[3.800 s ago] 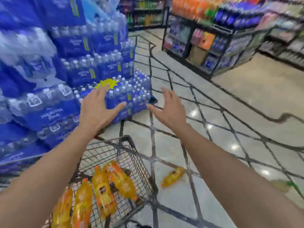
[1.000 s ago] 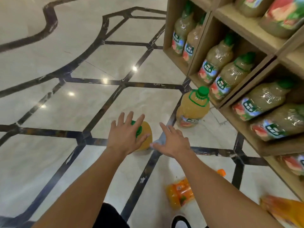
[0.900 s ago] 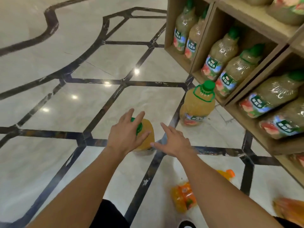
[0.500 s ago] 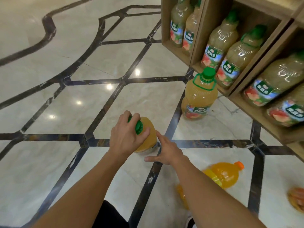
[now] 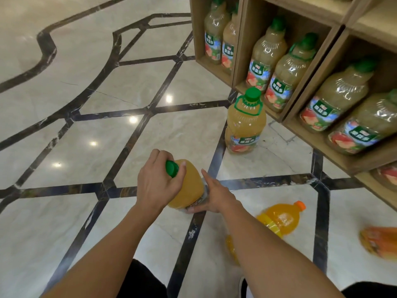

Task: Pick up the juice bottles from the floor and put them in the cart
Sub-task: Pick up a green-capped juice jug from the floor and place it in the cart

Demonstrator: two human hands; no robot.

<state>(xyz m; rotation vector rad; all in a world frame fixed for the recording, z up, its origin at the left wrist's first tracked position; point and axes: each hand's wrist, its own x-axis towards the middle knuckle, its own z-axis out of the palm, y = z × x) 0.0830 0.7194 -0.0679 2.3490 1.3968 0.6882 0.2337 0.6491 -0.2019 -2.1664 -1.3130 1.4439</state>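
Marble floor [image 5: 64,211] underfoot, cart nowhere in view; wooden shelving [image 5: 242,39] at right, stocked jugs [image 5: 266,52] leaning outward, probably for display; upright juice bottle [image 5: 245,123] just before it; tilted juice bottle [image 5: 189,186] near centre, base at or barely off the floor, gripped round the neck by left hand [image 5: 159,181], braced at the base by right hand [image 5: 214,196] with straight fingers, likely for lifting; orange bottle [image 5: 281,218] lying nearby; labels in white Chinese characters on green.

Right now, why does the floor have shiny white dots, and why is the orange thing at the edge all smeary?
In the head view, the dots are glare, likely lamps mirrored in the polished floor; same view, the orange thing at the right edge is smeared by blur, while the held juice bottle looks sharp.
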